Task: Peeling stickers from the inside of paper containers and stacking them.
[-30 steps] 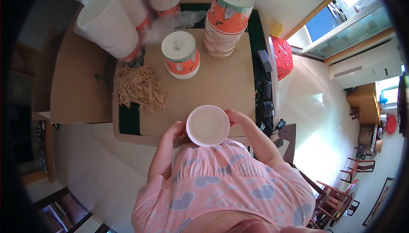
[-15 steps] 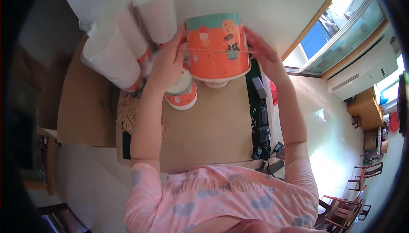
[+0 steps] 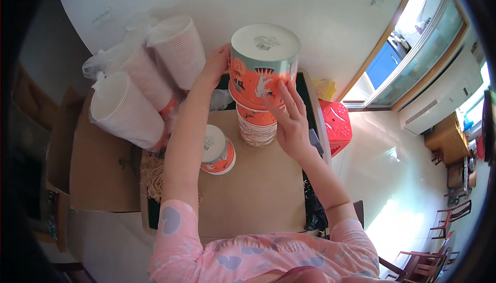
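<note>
An orange and teal paper bucket (image 3: 262, 66) with a white base sits upside down on top of a stack of like buckets (image 3: 257, 123) at the back of the brown table (image 3: 258, 190). My left hand (image 3: 217, 63) holds its left side and my right hand (image 3: 289, 117) presses its front right. A single upturned bucket (image 3: 217, 149) stands on the table beside my left forearm.
Long sleeves of stacked white cups in plastic (image 3: 132, 104) lie at the back left. A heap of tan shredded fibre (image 3: 153, 175) lies at the table's left edge. A red plastic stool (image 3: 336, 123) stands to the right by the wall. Cardboard (image 3: 98, 164) lies at the left.
A second ago both hands held a white-bottomed bucket near my body. They lifted it over the table and now it sits on top of the stack.
</note>
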`<action>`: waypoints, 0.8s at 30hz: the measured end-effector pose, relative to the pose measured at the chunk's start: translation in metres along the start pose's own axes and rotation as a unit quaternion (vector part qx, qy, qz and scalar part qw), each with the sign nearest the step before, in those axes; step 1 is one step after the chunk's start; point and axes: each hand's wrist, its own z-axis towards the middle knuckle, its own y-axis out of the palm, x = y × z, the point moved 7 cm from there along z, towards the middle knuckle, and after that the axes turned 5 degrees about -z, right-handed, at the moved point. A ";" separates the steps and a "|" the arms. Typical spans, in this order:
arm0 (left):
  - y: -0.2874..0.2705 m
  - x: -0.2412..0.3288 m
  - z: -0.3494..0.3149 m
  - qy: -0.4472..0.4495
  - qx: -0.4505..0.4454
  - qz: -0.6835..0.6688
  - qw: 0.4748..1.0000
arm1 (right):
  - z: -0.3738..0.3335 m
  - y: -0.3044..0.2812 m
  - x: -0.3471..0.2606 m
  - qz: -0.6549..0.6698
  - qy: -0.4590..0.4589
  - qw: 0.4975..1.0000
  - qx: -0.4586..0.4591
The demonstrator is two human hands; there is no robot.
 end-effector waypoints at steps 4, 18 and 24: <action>-0.003 -0.023 0.014 -0.015 0.034 -0.056 0.998 | -0.012 0.009 0.008 0.007 -0.010 1.000 -0.006; -0.057 -0.097 -0.041 -0.021 0.100 0.127 0.987 | 0.035 -0.011 0.024 -0.004 0.022 1.000 -0.011; -0.052 -0.123 -0.233 -0.066 0.036 0.254 0.964 | -0.012 0.044 0.045 -0.038 0.043 0.994 -0.098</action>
